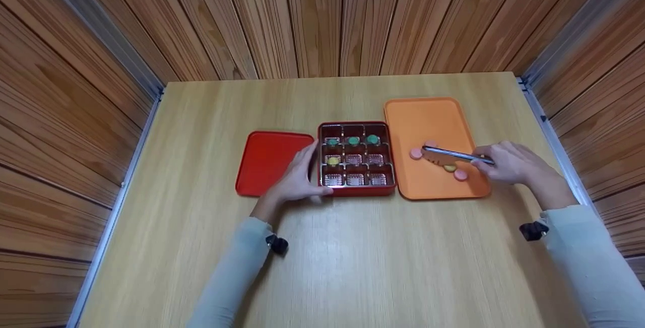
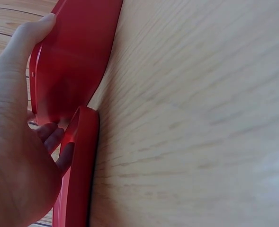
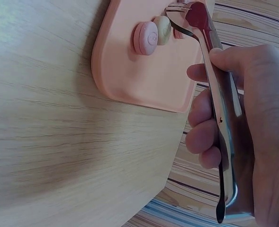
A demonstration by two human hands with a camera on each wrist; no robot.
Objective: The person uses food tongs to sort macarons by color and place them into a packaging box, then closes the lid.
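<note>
My left hand (image 1: 297,179) holds the front left corner of a dark red box (image 1: 357,192), thumb on the front wall and fingers along the left side. Clear dividers split the box into compartments. Three green macarons (image 1: 353,140) fill the back row, and a yellow macaron (image 1: 333,160) sits in the middle row's left compartment. Over the orange tray (image 1: 423,116), my right hand (image 1: 511,160) grips metal tongs (image 3: 220,99), their slotted end low among pink macarons (image 1: 415,153) and a yellow-green macaron (image 3: 162,30). I cannot tell whether the tongs pinch a macaron.
A red lid (image 1: 272,154) lies left of the box, partly behind my left hand. The tray stands close against the box's right side. Wood-panelled walls (image 1: 312,20) border the wooden table (image 1: 342,257) at the back and sides.
</note>
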